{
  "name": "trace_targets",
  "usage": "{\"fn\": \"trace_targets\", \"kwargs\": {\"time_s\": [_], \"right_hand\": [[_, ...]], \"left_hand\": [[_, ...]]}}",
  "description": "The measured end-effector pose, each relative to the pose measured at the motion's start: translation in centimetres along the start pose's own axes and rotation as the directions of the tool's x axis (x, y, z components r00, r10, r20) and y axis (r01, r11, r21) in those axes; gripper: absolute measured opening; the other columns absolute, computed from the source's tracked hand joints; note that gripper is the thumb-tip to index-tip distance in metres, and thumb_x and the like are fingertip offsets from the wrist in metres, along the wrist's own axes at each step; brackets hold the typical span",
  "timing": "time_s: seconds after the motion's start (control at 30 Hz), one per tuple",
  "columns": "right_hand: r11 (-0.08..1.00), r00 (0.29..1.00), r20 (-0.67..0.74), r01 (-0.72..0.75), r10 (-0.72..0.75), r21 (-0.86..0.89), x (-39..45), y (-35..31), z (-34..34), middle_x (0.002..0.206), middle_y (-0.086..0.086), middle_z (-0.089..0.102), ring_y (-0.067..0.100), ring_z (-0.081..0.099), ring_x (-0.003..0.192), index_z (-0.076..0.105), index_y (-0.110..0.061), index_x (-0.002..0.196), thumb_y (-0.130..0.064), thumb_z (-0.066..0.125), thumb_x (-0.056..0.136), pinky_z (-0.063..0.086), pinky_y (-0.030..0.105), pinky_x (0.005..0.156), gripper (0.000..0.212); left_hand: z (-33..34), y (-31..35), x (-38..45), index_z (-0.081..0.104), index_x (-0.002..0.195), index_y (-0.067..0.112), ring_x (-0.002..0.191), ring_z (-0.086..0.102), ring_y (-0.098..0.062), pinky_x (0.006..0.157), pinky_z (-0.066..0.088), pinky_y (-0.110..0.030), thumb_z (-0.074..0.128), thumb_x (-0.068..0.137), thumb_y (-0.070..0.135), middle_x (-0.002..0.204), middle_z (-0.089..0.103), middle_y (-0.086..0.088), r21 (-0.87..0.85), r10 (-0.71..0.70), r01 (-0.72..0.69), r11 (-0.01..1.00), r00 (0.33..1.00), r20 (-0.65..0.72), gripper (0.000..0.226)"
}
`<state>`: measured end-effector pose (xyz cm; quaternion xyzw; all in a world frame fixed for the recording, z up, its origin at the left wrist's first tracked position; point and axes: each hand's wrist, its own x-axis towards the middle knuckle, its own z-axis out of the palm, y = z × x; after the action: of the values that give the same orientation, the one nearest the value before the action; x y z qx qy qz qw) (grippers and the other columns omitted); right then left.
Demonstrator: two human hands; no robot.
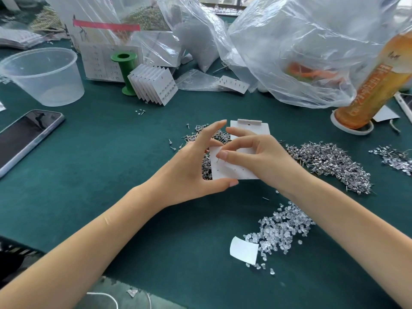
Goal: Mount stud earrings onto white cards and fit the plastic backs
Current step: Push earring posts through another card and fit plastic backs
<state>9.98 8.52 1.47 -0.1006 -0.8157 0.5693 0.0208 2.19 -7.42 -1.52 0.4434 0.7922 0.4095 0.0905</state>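
Note:
My left hand (194, 166) holds a white card (231, 171) above the green table, thumb under its near edge and fingers behind it. My right hand (252, 152) pinches a stud earring (217, 161) whose thin post stands at the card's upper left corner. The card shows rows of small holes. A pile of loose stud earrings (330, 161) lies to the right, and another heap (200, 132) is partly hidden behind my hands. Clear plastic backs (281, 230) lie scattered near my right forearm. A stack of blank cards (249, 127) rests behind my fingers.
A phone (24, 139) lies at the left, a clear plastic tub (44, 74) behind it. A green spool (124, 70) and finished cards (153, 84) stand at the back. Plastic bags (301, 47) fill the far side; an orange bottle (374, 85) stands right. A small paper slip (244, 252) lies nearby.

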Motion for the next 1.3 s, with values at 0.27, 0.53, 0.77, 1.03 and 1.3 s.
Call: {"fn": "trace_targets", "kwargs": {"time_s": [0.27,0.53,0.77,1.03,1.3], "right_hand": [[0.999,0.999,0.0,0.041,-0.041,-0.015,0.2,0.4,0.1,0.141,-0.007,0.046,-0.008,0.038,0.127,0.075,-0.028,0.079,-0.021,0.074,0.081,0.023,-0.002,0.085,0.007],[0.988,0.987,-0.059,0.151,-0.152,-0.026,0.4,1.3,0.4,0.108,-0.029,0.054,-0.028,0.043,0.103,0.064,-0.02,0.086,-0.016,0.077,0.078,0.03,-0.006,0.082,0.015],[0.986,0.944,-0.286,0.163,-0.165,-0.031,1.2,0.4,-2.6,0.088,-0.014,0.07,-0.002,0.062,0.088,0.07,-0.023,0.085,-0.022,0.074,0.081,0.044,0.012,0.084,0.006],[0.935,0.989,-0.126,0.03,-0.079,-0.353,1.6,2.9,-2.6,0.078,-0.007,0.071,0.008,0.062,0.072,0.073,-0.023,0.08,-0.017,0.072,0.083,0.048,0.021,0.073,0.007],[0.775,0.968,-0.102,0.12,-0.231,-0.62,2.0,3.1,-1.9,0.082,-0.011,0.062,0.013,0.049,0.082,0.072,-0.028,0.093,-0.03,0.072,0.083,0.038,0.033,0.085,0.01]], "left_hand": [[-0.2,0.1,0.0,0.016,0.142,0.044,0.121,0.047,0.001,0.102,0.035,-0.022,0.077,0.069,0.044,0.12,0.057,0.011,-0.002,0.006,-0.006,1.0,1.0,-0.005,0.095],[-0.1,0.0,0.0,0.016,0.141,0.047,0.121,0.046,0.004,0.099,0.031,-0.007,0.076,0.067,0.048,0.12,0.055,0.018,-0.004,-0.006,0.006,1.0,1.0,-0.002,0.094],[-0.9,-0.7,0.4,0.016,0.141,0.047,0.112,0.049,0.0,0.094,0.03,-0.009,0.076,0.065,0.054,0.119,0.057,0.013,0.019,-0.062,0.063,0.998,0.995,-0.072,0.097],[-2.2,-1.9,1.0,0.02,0.142,0.039,0.104,0.05,-0.004,0.091,0.032,-0.015,0.071,0.063,0.06,0.113,0.057,0.015,0.045,-0.113,0.124,0.991,0.973,-0.2,0.097],[-2.2,-2.2,1.0,0.024,0.141,0.038,0.105,0.05,-0.008,0.087,0.031,-0.004,0.074,0.067,0.052,0.114,0.057,0.01,0.071,-0.113,0.133,0.989,0.966,-0.234,0.091]]}}
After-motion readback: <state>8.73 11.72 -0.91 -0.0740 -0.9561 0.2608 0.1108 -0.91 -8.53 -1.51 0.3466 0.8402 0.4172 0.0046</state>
